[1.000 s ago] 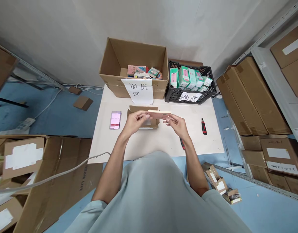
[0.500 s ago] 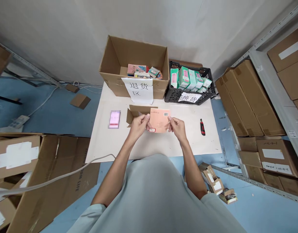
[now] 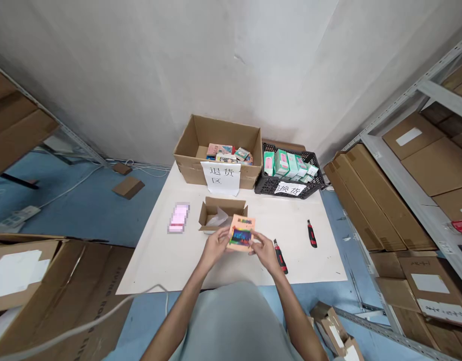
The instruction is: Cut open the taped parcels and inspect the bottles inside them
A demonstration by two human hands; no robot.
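In the head view, a small orange product box (image 3: 241, 239), judged light and stiff, is held by its side edges between left hand (image 3: 217, 246) and right hand (image 3: 264, 250) above the surface (image 3: 171, 260).

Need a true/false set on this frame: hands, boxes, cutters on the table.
1. The left hand and right hand both hold the small orange box. True.
2. The small carton behind it is taped shut. False: its flaps stand open.
3. A near cutter lies by the right hand and a far cutter farther right, both on the table. True.
4. The black crate holds only bottles. False: green boxes stand in it.
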